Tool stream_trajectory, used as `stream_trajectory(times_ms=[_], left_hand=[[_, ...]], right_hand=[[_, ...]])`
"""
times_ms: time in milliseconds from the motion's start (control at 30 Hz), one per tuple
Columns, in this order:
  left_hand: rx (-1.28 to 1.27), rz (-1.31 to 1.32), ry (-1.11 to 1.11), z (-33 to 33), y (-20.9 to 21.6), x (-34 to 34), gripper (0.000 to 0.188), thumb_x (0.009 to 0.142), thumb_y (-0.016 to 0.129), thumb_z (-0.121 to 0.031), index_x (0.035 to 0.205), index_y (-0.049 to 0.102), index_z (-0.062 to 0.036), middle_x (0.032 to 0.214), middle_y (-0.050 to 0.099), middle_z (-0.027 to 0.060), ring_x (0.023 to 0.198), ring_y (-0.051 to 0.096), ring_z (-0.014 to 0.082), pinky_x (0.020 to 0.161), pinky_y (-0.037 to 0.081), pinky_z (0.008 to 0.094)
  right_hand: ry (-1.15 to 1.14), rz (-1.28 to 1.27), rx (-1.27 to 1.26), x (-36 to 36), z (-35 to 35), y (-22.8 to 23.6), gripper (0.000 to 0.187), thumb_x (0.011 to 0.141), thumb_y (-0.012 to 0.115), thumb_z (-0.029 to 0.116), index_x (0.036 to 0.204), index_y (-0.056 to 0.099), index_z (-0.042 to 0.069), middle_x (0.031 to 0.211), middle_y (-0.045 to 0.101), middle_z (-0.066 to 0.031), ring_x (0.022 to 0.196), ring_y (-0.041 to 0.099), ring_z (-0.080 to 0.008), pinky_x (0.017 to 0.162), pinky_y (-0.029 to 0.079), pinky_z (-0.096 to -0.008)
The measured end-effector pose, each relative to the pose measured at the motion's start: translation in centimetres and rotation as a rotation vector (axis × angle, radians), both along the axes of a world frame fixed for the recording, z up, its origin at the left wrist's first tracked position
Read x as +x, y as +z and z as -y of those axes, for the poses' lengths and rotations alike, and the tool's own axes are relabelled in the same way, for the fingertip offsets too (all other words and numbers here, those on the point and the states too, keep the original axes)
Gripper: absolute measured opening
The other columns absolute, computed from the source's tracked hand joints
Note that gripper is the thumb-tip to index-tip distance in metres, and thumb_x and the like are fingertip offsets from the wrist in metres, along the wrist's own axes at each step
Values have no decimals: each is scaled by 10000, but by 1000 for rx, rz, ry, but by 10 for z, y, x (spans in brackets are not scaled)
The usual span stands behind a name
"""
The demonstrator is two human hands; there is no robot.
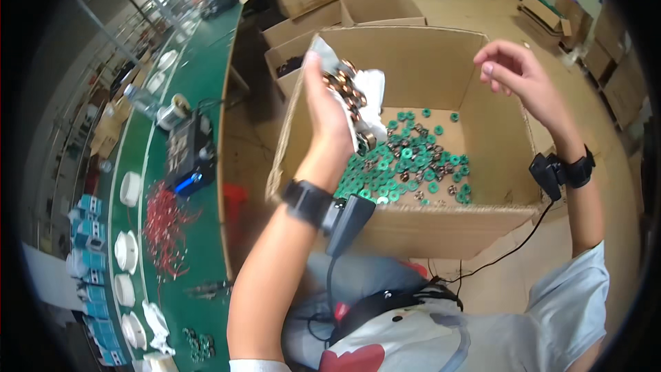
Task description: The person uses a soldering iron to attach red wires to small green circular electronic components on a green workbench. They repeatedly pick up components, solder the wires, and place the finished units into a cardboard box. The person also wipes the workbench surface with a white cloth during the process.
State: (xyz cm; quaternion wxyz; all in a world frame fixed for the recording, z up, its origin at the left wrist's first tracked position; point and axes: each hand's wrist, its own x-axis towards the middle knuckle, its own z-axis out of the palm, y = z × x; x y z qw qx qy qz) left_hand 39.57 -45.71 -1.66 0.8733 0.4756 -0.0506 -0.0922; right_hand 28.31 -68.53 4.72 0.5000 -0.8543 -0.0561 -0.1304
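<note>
My left hand [323, 107] grips a white plastic bag [372, 96] over the left part of a large cardboard box [427, 55]. Several small copper-coloured coils [346, 89] show in the bag's opening, and a darker ring-shaped one hangs at its lower end. On the box floor lies a loose heap of green ring-shaped parts [406, 154], mixed with dark, coppery coils [432, 158]. My right hand [516, 72] is raised over the box's far right corner, loosely curled, thumb apart from the fingers, with nothing visible in it.
A green workbench [206, 234] runs along the left, bearing red wires [165, 227], a dark device [189, 148], white round housings [127, 251] and a bottle [140, 98]. More cardboard boxes [382, 7] stand beyond. A cable [513, 248] trails from my right wrist.
</note>
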Motion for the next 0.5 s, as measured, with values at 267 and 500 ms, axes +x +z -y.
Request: stream_trajectory(times_ms=[267,500], left_hand=[[1223,-157,-217,58,-128,66,765,757,464,-616,973,623,100,1011,617,251,980,586,312,853,418,358],[1248,-263,-645,53,-192,70,795,747,447,-632,1000,604,105,1027,613,245,944,606,323,841,435,344]], right_hand=[[193,-314,5,111,16,-84,368,833,596,352,936,592,-1,732,625,-76,634,622,-135,529,487,-237],[227,-779,-216,185,-20,-181,350,889,502,331,979,583,2,774,633,-110,566,626,-172,481,513,-278]])
